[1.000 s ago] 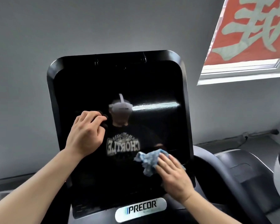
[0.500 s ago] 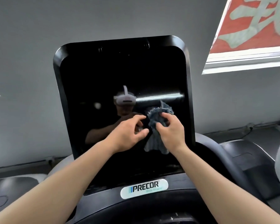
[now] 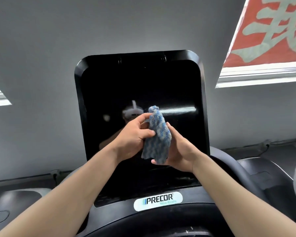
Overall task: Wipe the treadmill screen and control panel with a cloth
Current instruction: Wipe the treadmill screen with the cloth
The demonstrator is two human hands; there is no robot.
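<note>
Holding the blue cloth (image 3: 158, 136) up and down between the left hand (image 3: 135, 136) and right hand (image 3: 179, 153), both gripping it, just in front of the black treadmill screen (image 3: 140, 86).

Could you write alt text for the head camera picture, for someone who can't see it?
Two bare hands, left hand and right hand, hold a blue-and-grey cloth between them before a dark Precor treadmill screen, off the glass. Grey wall behind.
</note>
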